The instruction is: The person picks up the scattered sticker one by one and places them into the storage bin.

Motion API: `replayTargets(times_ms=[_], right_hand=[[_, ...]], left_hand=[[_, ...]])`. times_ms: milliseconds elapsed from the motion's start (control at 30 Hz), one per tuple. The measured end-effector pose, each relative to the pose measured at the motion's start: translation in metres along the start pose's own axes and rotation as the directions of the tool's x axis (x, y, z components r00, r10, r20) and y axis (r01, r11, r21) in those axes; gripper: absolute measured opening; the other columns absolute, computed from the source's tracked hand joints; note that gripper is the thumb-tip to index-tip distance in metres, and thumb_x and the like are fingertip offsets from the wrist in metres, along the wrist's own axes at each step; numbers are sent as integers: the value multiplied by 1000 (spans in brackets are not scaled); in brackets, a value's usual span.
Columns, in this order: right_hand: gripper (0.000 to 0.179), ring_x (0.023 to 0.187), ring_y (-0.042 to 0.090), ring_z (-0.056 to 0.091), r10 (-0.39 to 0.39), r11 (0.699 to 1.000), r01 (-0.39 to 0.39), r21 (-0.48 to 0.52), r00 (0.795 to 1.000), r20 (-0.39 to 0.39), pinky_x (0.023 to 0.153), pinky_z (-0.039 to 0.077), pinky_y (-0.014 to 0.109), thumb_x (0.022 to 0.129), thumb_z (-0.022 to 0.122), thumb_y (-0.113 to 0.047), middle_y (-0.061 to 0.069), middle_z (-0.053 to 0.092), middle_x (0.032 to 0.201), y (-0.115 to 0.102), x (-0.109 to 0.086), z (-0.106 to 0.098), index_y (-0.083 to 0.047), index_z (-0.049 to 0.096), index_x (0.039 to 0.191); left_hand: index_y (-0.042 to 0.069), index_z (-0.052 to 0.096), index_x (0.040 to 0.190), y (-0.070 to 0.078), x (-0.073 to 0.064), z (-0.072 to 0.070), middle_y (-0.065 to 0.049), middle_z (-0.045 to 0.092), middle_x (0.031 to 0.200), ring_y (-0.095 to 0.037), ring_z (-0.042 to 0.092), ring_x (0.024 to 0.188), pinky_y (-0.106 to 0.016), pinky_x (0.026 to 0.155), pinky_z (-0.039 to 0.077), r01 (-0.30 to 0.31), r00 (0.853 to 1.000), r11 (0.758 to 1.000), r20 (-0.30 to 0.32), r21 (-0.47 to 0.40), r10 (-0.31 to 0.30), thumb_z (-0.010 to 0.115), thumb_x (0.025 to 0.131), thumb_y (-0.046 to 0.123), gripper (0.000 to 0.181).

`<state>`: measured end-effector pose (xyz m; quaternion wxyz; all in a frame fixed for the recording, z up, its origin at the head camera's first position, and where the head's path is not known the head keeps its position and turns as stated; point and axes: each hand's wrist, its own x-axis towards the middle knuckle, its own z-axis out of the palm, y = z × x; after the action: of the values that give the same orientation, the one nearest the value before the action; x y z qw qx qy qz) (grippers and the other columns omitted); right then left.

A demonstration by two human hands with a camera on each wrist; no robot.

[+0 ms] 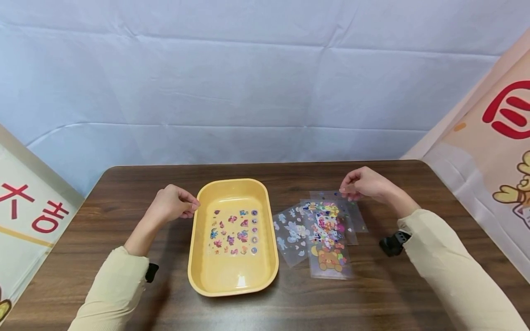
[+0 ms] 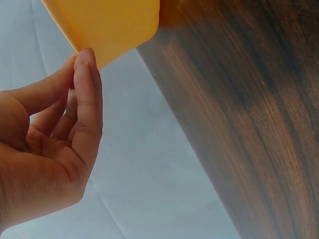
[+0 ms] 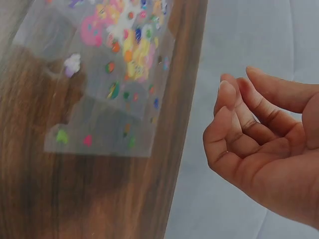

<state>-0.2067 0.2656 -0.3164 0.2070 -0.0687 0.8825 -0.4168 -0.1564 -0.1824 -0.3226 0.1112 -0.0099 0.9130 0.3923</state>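
My left hand (image 1: pixel 170 204) pinches the left rim of a yellow plastic tray (image 1: pixel 232 281) between thumb and fingertips; the left wrist view shows the grip at the tray's edge. Inside the tray lies a clear sticker sheet (image 1: pixel 242 235) with small colourful figures and a column of round stickers. To the right of it, several clear sticker sheets overlap on the table, the top one with a brown bear (image 1: pixel 330 260). Above their far right corner hovers my right hand (image 1: pixel 364 184). Its fingers are loosely curled around nothing, and the thumb stands apart from them in the right wrist view.
Everything stands on a dark wooden table (image 1: pixel 165 299). A pale cloth (image 1: pixel 248 92) hangs behind its far edge. Printed banners with red characters flank it on the left (image 1: pixel 29 220) and right (image 1: pixel 488 151). Black straps sit at both wrists.
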Motion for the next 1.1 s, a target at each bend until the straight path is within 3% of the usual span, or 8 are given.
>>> replayTargets(times_ms=[467,867,1100], right_hand=[[17,68,20,58,50,999,-49,-21,998,29,61,53,34,89,54,-3,12,62,78,34,-4,-8,13,59,95],[17,63,16,53,128,989,-131,-72,991,-39,56,51,30,86,62,-10,5,59,71,50,-5,-1,7,61,88],[17,57,14,50,171,984,-173,-34,983,-68,52,49,27,83,65,-9,4,54,66,54,-5,3,6,58,85]], left_hand=[[-6,69,89,0,0,-1,-8,66,75,-14,63,63,-35,66,56,9,1000,1000,-1,-5,-9,64,84,3,11],[-6,70,90,-3,1,0,-9,67,75,-14,63,64,-36,66,56,-3,1000,1000,1,-5,3,64,84,3,12],[-6,70,90,-3,1,0,-9,67,75,-16,64,64,-36,66,56,-4,1000,1000,3,-7,4,64,84,3,12]])
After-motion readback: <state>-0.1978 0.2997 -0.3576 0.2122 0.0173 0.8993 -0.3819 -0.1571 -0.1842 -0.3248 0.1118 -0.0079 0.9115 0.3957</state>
